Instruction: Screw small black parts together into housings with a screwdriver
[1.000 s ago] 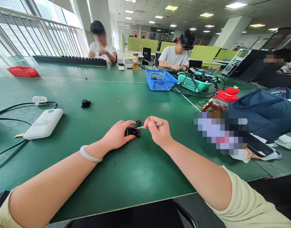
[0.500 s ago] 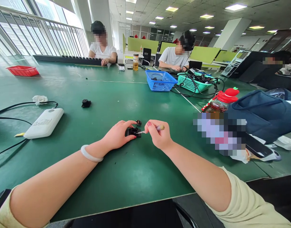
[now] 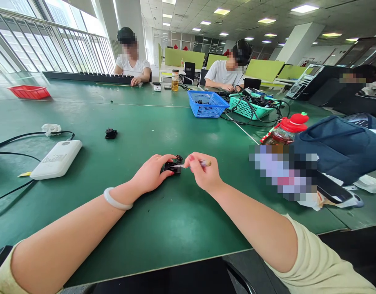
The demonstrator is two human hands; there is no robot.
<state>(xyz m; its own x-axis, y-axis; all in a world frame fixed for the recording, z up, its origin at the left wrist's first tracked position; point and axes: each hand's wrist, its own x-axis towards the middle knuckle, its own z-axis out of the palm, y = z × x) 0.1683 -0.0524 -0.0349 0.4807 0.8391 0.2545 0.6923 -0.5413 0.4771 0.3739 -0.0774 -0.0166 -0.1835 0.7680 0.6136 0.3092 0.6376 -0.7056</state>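
My left hand (image 3: 151, 171) rests on the table with thumb and fingers closed around the left side of a small black plastic part (image 3: 175, 169). In my right hand (image 3: 204, 169) is a slim pen-like tool (image 3: 205, 163), gripped like a pencil. Its thin pale tip reaches left onto the black part. Just behind the part, by my left fingertips, lies a small dark round piece (image 3: 179, 158). Farther left another small black part (image 3: 110, 133) sits apart on the green table (image 3: 175, 228).
A white power bank (image 3: 57, 159) with black cables lies left. Blue (image 3: 209, 105) and green baskets (image 3: 249, 108) with cables stand farther back. A red-lidded bottle (image 3: 286, 128) and dark blue bag (image 3: 338, 143) are at right. Two people sit opposite; a red tray (image 3: 29, 92) is far left.
My right hand has shifted slightly up and left, and the tool's tip lies farther over the black part. The part and my left hand have moved very slightly.
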